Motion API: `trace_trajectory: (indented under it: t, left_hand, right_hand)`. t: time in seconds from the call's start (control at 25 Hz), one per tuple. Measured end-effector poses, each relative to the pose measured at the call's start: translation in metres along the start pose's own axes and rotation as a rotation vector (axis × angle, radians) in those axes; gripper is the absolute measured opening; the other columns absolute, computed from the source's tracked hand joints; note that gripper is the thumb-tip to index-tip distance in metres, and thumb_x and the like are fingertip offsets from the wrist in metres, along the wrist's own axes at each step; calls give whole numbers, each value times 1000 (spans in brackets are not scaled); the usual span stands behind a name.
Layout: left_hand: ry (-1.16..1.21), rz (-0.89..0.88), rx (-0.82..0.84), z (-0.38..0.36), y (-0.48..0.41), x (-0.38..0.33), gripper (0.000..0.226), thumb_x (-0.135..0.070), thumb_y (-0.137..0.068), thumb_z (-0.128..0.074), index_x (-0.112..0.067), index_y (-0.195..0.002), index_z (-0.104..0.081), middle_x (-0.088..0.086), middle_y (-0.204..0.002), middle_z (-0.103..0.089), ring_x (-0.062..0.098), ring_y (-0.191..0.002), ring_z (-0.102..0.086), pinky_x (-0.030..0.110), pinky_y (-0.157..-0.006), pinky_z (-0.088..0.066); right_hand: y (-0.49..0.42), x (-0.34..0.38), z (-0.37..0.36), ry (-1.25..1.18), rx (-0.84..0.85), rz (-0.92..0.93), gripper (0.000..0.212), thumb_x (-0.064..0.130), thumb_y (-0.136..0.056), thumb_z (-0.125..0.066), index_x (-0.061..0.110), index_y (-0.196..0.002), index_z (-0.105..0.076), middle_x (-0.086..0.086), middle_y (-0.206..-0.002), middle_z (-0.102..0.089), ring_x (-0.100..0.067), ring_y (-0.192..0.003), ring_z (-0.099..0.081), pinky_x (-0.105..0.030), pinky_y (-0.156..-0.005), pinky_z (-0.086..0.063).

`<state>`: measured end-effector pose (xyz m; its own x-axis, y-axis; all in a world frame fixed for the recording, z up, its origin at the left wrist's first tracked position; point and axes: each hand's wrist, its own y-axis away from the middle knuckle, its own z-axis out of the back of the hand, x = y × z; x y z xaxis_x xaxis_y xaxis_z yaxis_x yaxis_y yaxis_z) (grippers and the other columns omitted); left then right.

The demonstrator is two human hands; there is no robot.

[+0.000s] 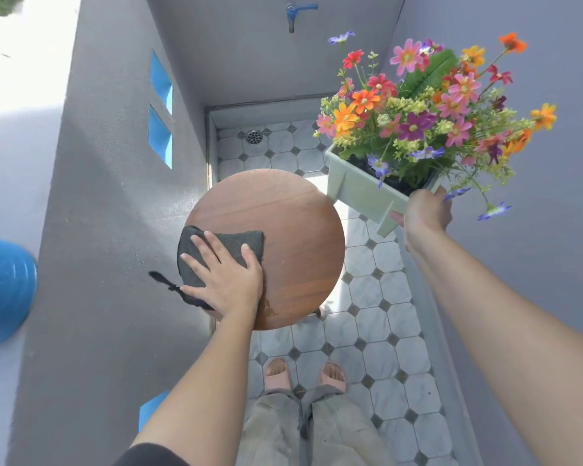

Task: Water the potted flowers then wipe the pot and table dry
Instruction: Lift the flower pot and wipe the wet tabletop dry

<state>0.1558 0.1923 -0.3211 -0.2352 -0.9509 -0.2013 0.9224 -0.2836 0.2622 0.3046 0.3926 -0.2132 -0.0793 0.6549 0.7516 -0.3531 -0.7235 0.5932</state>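
A round brown wooden table (293, 223) stands in the middle of the view. On its left part lies a dark grey cloth (229, 240), pressed flat under my left hand (226, 277), fingers spread. A wet patch shows near the table's front edge. My right hand (424, 213) grips the near corner of a pale green rectangular pot (357, 193) and holds it tilted in the air, to the right of and above the table. The pot is full of bright flowers (428, 105) in pink, orange, red and purple.
Grey walls close in on both sides. A blue tap (297, 11) is on the far wall and a floor drain (253, 136) lies in the tiled floor beyond the table. A blue round vessel (4, 290) sits on the left ledge. My feet in sandals stand below the table.
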Motion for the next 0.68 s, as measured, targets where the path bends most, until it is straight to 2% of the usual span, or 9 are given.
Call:
trace_trajectory:
  t: [0.36, 0.44, 0.68]
  left_hand:
    - [61, -6, 35, -14, 58, 5, 73, -52, -91, -20, -14, -152, -6, 7, -161, -3, 34, -146, 0, 66, -109, -8]
    - [65, -23, 34, -18, 73, 4, 72, -50, -92, -21, -13, -152, -7, 9, -161, -4, 35, -146, -1, 66, -108, -10]
    - [74, -90, 111, -23, 108, -12, 70, -46, -91, -22, -5, -148, -25, 18, -156, -23, 44, -142, -18, 72, -101, -21]
  right_hand:
    - [0, 3, 9, -5, -12, 3, 47, 8, -89, -32, 13, -135, -38, -3, -124, -51, -32, -98, -66, -11, -27, -32]
    - [0, 4, 10, 2, -13, 9, 46, 8, -88, -32, 13, -133, -39, -5, -127, -50, -34, -101, -64, -9, -25, -29]
    - [2, 2, 15, 19, -19, 12, 47, 8, -88, -31, 15, -134, -38, -5, -132, -49, -35, -104, -63, -7, -26, -30]
